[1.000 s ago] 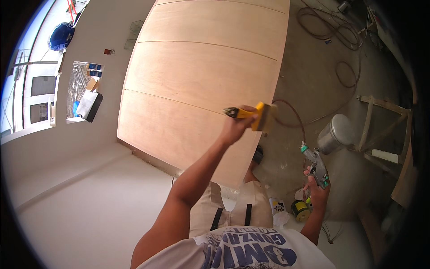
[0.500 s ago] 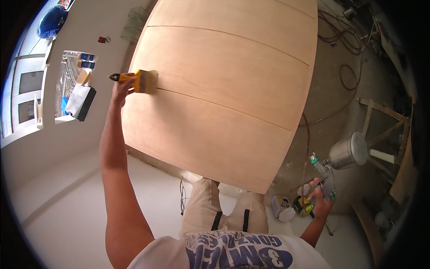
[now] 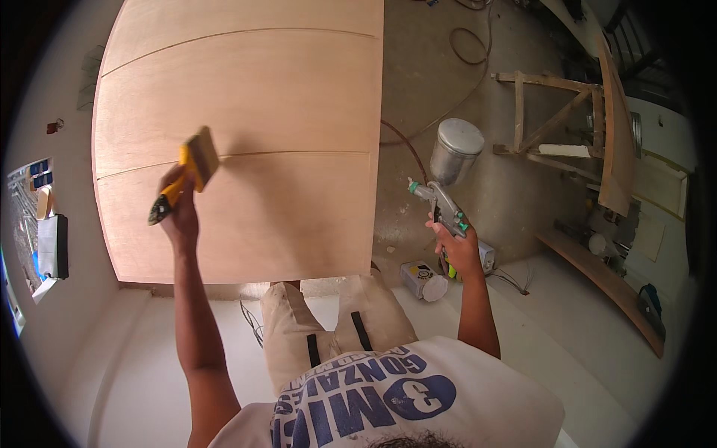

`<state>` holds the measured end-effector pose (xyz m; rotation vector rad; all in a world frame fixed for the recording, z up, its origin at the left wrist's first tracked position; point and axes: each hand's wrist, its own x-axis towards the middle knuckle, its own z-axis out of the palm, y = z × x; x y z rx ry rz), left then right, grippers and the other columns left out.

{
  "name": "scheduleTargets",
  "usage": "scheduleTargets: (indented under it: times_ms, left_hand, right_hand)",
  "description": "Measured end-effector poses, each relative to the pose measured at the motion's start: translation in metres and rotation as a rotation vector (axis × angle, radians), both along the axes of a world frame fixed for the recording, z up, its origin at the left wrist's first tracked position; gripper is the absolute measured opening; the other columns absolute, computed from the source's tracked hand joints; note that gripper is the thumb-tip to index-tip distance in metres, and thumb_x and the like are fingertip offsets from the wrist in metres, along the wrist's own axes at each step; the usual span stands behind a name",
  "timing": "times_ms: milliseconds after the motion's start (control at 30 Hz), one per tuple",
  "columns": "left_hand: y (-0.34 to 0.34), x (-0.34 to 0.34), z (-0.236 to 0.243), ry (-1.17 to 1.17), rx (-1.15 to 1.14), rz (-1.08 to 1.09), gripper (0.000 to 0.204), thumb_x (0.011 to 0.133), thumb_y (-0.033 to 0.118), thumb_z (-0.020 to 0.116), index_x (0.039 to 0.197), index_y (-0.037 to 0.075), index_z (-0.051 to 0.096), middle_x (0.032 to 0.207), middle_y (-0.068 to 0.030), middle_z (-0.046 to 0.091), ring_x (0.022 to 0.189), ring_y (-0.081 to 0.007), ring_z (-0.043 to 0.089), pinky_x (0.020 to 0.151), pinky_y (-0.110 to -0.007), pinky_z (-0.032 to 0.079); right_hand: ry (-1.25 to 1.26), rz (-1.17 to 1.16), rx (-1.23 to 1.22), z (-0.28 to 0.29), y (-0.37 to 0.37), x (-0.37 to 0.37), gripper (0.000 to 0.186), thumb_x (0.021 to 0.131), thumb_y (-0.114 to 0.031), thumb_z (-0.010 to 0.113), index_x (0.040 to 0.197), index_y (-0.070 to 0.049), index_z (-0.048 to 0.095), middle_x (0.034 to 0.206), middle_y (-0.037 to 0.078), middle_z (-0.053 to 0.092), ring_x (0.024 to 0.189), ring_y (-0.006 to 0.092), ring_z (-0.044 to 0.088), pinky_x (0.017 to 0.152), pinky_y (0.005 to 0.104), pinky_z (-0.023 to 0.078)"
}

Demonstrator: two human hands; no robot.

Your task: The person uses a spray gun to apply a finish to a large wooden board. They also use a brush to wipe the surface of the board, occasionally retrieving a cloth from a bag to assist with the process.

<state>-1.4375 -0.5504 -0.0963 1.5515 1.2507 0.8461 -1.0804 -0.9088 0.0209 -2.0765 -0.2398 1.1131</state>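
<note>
My left hand (image 3: 180,205) is closed round the handle of a wide yellow paintbrush (image 3: 198,160). Its bristles tilt up over a large pale wooden panel (image 3: 299,205) crossed by straight grooves; I cannot tell whether they touch it. Off the panel's right edge, my right hand (image 3: 457,246) grips a paint spray gun (image 3: 442,207) by its handle. The gun has green fittings and a silver cup (image 3: 457,145) on top, and its nozzle points toward the panel.
A hose (image 3: 407,142) runs over the floor beyond the gun. A tin (image 3: 423,280) stands by my right leg. Farther right are a wooden trestle frame (image 3: 556,112) and leaning boards (image 3: 616,142). At far left, items including a grey box (image 3: 51,246) sit at a wall opening.
The view has turned to the right. The paintbrush has swung from pointing sideways to slanting up. The spray gun has come up closer to the panel's right edge, its nozzle turned toward it.
</note>
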Motion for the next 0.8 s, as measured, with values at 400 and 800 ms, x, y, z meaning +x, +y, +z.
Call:
scheduleTargets:
  times_ms: [400,800]
  left_hand:
    - [-0.332,0.115,0.067,0.089,-0.812,-0.680,0.018,0.089,0.013,0.074,0.103,0.002,0.071,0.094,-0.0117,0.071,0.088,-0.0182,0.066,0.082,-0.032,0.052]
    - [-0.126,0.184,-0.013,-0.113,-0.587,-0.204,0.035,0.094,0.023,0.073,0.120,0.002,0.063,0.109,-0.0106,0.067,0.098,-0.0171,0.066,0.080,-0.033,0.058]
  right_hand:
    - [0.247,0.242,-0.009,-0.001,-0.088,0.034,0.056,0.096,-0.013,0.069,0.149,-0.015,0.050,0.098,0.001,0.066,0.070,0.0051,0.052,0.057,0.0244,0.049]
    - [0.244,0.180,0.115,0.004,-0.095,0.035,0.056,0.097,-0.010,0.066,0.150,-0.010,0.047,0.104,0.003,0.071,0.081,0.0051,0.061,0.059,0.0235,0.052]
